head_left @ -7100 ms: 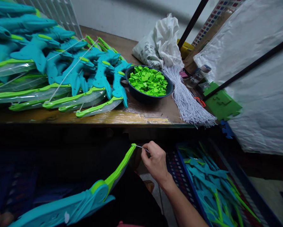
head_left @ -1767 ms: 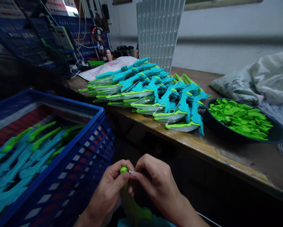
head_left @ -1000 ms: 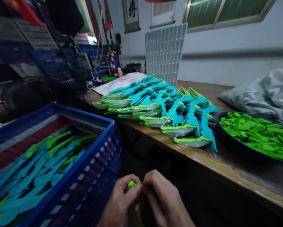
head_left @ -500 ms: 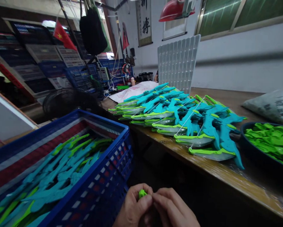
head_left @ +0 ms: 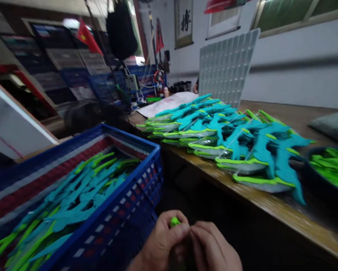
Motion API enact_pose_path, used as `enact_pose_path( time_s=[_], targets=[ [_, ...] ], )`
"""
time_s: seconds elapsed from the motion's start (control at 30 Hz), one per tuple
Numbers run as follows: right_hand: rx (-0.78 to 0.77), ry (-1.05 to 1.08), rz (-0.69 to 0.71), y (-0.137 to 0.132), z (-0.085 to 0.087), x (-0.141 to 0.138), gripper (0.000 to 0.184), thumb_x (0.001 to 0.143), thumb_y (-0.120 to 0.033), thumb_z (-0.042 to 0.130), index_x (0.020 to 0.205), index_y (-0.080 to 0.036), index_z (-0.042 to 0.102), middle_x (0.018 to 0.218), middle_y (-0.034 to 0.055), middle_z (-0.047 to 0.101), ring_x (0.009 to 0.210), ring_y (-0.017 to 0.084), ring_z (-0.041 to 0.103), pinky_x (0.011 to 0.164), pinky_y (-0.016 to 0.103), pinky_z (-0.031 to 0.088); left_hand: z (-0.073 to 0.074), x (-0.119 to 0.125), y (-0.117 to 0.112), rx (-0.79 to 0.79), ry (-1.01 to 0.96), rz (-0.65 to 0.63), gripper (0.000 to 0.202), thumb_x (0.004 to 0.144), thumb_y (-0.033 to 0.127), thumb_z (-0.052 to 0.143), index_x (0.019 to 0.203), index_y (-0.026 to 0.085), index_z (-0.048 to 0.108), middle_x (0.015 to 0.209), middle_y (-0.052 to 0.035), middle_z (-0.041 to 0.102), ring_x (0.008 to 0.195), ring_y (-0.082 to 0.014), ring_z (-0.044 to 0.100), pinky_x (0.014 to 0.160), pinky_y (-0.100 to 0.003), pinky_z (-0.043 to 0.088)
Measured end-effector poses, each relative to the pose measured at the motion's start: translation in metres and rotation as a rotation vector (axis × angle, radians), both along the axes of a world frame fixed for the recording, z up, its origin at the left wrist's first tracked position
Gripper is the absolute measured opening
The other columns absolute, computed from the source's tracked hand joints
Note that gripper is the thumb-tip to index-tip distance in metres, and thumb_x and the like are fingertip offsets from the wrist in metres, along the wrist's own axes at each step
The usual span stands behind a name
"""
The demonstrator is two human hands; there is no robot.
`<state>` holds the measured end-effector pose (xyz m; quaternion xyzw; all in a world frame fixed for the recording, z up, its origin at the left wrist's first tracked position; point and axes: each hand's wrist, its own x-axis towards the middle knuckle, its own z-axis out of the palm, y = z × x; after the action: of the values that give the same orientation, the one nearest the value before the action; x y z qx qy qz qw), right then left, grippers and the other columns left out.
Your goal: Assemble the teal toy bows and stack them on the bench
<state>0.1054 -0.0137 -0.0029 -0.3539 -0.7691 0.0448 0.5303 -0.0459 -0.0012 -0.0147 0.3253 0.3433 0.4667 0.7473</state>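
From where I stand, the blue crate (head_left: 140, 188) is at the far left, with turquoise-and-lime toy bows (head_left: 84, 192) lying lengthwise in it, slanting from lower left to upper right. Behind it, pale papers (head_left: 94, 60) are too blurred to read, and a red flag (head_left: 89, 38) shows a yellow star. A white sheet (head_left: 169, 104) on the table (head_left: 270, 106) has faint reddish print that I can't make out.

In front, just right of the crate, the left hand (head_left: 167, 237) is curled closed around a lime-green tip (head_left: 174, 222), pinched between thumb and forefinger. The tip points upward; what lies below is mostly hidden, so I can't follow its long axis. Above hangs a scroll (head_left: 183, 35) bearing one large, dark, brushed character, blurred.

The right hand (head_left: 214, 244) touches the left thumb, fingers bent inward; I can't tell how tightly they close or whether they hold anything. Beyond, a pile of bows (head_left: 261, 150) covers the table's edge, nearest limbs pointing left, and then comes a dark bowl (head_left: 315, 177) of lime pieces (head_left: 332, 167)
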Motion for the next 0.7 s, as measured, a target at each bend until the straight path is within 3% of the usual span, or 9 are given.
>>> enact_pose_path(
  time_s=[0.17,0.37,0.47,0.57,0.7],
  targets=[
    [-0.114,0.059,-0.066,-0.002,0.007,-0.004,0.018,0.095,-0.002,0.045,0.096,-0.015,0.058,0.081,0.0073,0.061,0.072,0.017,0.060,0.060,0.027,0.053,0.013,0.004,0.003,-0.121,0.031,0.006,0.041,0.068,0.044,0.089,0.072,0.015,0.060,0.046,0.0086,0.041,0.037,-0.0032,0.031,0.036,-0.015,0.028],
    [-0.271,0.139,-0.069,-0.006,0.009,0.000,0.018,0.099,-0.007,0.042,0.093,-0.018,0.055,0.084,0.0058,0.059,0.078,0.016,0.060,0.063,0.025,0.050,0.017,0.005,0.009,-0.121,0.062,-0.021,0.044,0.073,0.047,0.085,0.068,0.015,0.055,0.052,0.0075,0.042,0.040,-0.0037,0.035,0.038,-0.015,0.030],
    [-0.356,0.153,-0.002,-0.008,0.012,0.002,0.014,0.099,-0.011,0.047,0.106,-0.017,0.057,0.095,0.0076,0.061,0.086,0.017,0.062,0.070,0.028,0.053,0.015,0.004,0.008,-0.112,0.081,-0.014,0.043,0.075,0.046,0.084,0.069,0.015,0.056,0.051,0.0075,0.042,0.041,-0.0038,0.035,0.040,-0.015,0.030],
    [-0.422,0.143,0.046,-0.008,0.013,0.002,0.027,0.097,-0.016,0.057,0.124,-0.017,0.056,0.106,0.0097,0.062,0.094,0.019,0.063,0.077,0.030,0.055,0.015,0.004,0.007,-0.103,0.105,0.009,0.041,0.075,0.044,0.084,0.070,0.013,0.058,0.053,0.0064,0.045,0.044,-0.0038,0.037,0.043,-0.015,0.031],
    [-0.405,0.155,0.037,-0.004,0.014,-0.001,0.013,0.098,-0.014,0.056,0.108,-0.019,0.063,0.093,0.0053,0.063,0.082,0.016,0.062,0.070,0.026,0.053,0.018,0.006,0.006,-0.076,0.114,-0.026,0.044,0.076,0.049,0.082,0.069,0.015,0.055,0.048,0.0076,0.041,0.041,-0.0046,0.036,0.041,-0.016,0.029]
  ],
)
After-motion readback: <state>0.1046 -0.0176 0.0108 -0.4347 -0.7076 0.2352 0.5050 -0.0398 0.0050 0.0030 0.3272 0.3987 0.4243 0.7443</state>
